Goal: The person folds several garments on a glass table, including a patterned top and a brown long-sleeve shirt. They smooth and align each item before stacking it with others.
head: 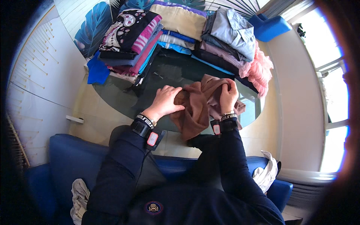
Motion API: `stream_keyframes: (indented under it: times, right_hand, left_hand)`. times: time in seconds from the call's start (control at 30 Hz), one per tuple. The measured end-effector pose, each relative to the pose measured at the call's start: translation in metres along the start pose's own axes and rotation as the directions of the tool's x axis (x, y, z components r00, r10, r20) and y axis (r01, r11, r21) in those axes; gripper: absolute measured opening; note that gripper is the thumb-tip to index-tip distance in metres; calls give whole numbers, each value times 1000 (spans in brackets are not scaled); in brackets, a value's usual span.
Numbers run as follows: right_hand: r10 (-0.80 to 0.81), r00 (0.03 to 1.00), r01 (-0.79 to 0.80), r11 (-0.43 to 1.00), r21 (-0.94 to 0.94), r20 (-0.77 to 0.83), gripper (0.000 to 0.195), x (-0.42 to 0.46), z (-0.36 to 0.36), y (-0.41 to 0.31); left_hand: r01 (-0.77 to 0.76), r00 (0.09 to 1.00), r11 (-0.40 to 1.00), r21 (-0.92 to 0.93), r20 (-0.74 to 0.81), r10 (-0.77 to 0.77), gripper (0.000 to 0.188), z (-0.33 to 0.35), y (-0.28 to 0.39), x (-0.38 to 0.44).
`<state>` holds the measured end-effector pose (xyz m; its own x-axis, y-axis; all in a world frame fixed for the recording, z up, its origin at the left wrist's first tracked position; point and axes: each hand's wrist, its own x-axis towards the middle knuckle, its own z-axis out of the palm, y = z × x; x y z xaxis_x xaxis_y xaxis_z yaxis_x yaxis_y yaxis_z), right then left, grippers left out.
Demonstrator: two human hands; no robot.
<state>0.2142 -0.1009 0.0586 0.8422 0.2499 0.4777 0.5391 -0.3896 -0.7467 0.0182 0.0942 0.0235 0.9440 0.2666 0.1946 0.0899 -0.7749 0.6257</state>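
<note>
A crumpled brown cloth garment [194, 109] lies bunched over the near side of a dark glass table [166, 70], one end hanging past the edge. My right hand [229, 97] pinches its upper right part between thumb and fingers. At the garment's left side is my left hand [166, 102], thumb and fingers spread, the fingertips against the cloth. Whether those fingers grip any fabric is hidden. Both wrists carry dark straps with small tagged devices.
Folded clothes stand in stacks at the table's left [129, 36], back [178, 22] and right [230, 33]. Pink ruffled fabric [260, 70] spills over the right edge. I sit on a blue sofa [76, 152] with pale cloths [80, 197] on it. A blue chair [270, 26] stands beyond.
</note>
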Motion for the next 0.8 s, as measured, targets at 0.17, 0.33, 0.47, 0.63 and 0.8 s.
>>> stream_keyframes:
  times: [0.17,0.33,0.47,0.63,0.8]
  right_hand:
    - [-62,958,125,969,-214,281,35,-27,12,-1]
    - [-599,768,638,684,-354,227,31,-31,25,-19]
    - [-375,804,535,794,-288,461,30,-43,33,-23]
    - [-71,768,356,874,-332,637,55,-42,29,-9]
    - [-2,732,284,910,-303,681,40,-21,20,22]
  left_hand:
    - [-126,986,992,-21,-111,123,63,-1,-3,-1]
    - [-70,986,996,48,-147,77,46,40,-6,15]
    - [-4,985,993,117,-169,24,36,56,-5,20]
    - [13,986,988,156,-168,13,33,58,-3,21]
    - [16,987,988,155,-158,9,28,61,1,25]
